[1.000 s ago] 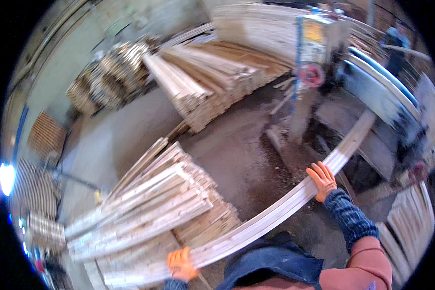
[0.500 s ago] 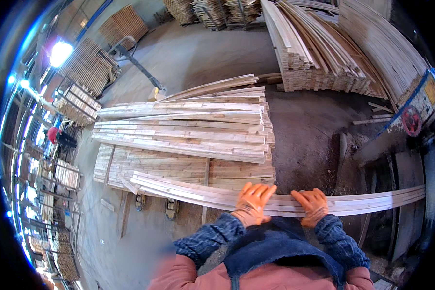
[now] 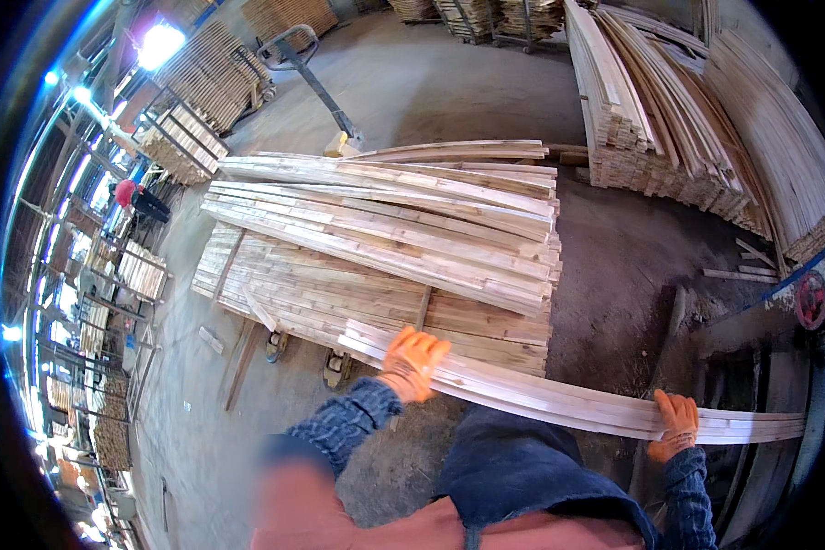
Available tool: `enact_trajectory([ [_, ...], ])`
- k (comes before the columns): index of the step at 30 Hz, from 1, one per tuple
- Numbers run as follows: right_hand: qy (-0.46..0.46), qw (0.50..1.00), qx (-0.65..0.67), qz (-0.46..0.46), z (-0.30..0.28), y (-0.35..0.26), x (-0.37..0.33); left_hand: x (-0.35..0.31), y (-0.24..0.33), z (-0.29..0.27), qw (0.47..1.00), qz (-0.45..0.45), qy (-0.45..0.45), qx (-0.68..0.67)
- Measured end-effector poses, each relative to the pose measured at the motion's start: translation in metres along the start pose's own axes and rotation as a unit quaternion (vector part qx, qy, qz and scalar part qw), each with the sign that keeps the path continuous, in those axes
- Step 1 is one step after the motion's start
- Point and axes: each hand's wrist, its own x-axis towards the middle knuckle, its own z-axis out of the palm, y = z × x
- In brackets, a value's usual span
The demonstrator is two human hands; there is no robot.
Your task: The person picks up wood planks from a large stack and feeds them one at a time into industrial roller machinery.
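Observation:
A small bundle of long, pale wooden boards [image 3: 541, 392] stretches across in front of my body. Its left end overlaps the near edge of a large lumber stack [image 3: 376, 293], and the right end reaches a machine at the far right. My left hand [image 3: 412, 364], in an orange glove, is closed over the bundle near its left end. Toward the other end, my right hand [image 3: 675, 425], gloved alike, grips the boards from the near side, fingers over the top. The undersides of both grips are hidden.
Behind the stack stands a pallet jack handle [image 3: 316, 87]. Tall board piles [image 3: 669, 137] rise at the back right, near a machine with a red handwheel [image 3: 810, 301]. Racks of stacked wood [image 3: 179, 137] line the left, where another person [image 3: 137, 199] stands.
My hands have moved apart, the left one leftward along the boards and the right one rightward. The bundle's left end has shifted right in view, and the whole view has turned somewhat.

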Motion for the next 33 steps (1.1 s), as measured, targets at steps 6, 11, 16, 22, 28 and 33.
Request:
enact_trajectory([
  [6,-0.133,0.986,0.056,-0.084,0.012,-0.079,0.048,0.021,0.085,-0.004,0.998,0.015,-0.041,-0.034],
  [11,-0.188,0.962,0.157,-0.118,-0.008,-0.109,0.084,0.034,0.098,-0.014,0.985,0.111,-0.037,-0.126],
  [16,-0.247,0.872,0.422,0.011,-0.002,-0.103,0.132,0.033,0.046,-0.005,0.972,0.157,-0.036,-0.173],
  [22,-0.105,0.797,0.577,0.147,0.087,-0.099,0.248,0.063,-0.013,0.008,0.924,0.049,-0.189,-0.327],
  [28,-0.023,0.786,0.575,0.225,0.194,-0.105,0.432,0.059,-0.090,0.046,0.915,-0.129,-0.071,-0.377],
  [33,0.062,0.842,0.472,0.254,0.256,-0.093,0.529,0.096,-0.141,0.091,0.836,-0.168,-0.066,-0.517],
])
